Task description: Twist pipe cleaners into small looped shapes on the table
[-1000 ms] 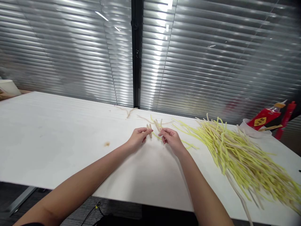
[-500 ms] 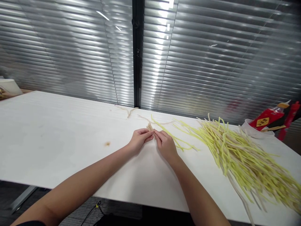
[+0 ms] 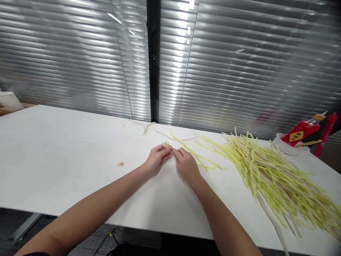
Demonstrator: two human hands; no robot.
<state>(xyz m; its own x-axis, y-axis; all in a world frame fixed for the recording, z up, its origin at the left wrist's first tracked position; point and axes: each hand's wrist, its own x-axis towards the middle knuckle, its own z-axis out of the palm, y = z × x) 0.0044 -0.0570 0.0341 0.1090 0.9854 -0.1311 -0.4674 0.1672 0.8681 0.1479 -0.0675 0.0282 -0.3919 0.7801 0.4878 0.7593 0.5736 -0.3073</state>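
Observation:
Above the middle of the white table (image 3: 80,153), my left hand (image 3: 157,159) pinches a small beige bundle of fuzzy pipe cleaner (image 3: 165,144), whose top pokes out past the fingers. My right hand (image 3: 187,165) meets it fingertip to fingertip, closed in a pinch at the lower right of the bundle. Most of the bundle is covered by the fingers, so its shape is not clear. Just beyond my right hand lie a few loose yellow pipe cleaners (image 3: 198,156). A thin beige pipe cleaner (image 3: 174,138) lies behind them.
A large heap of yellow and beige pipe cleaners (image 3: 277,177) spreads over the table's right side. Behind it a clear plastic bowl (image 3: 282,146) stands by a red bottle (image 3: 301,131). A bent beige strand (image 3: 145,128) lies near the blinds (image 3: 239,71). A white container (image 3: 10,100) stands far left.
The beige bundle now shows less above my left fingers and tilts more to the left. Both hands have shifted slightly, with their fingertips still together.

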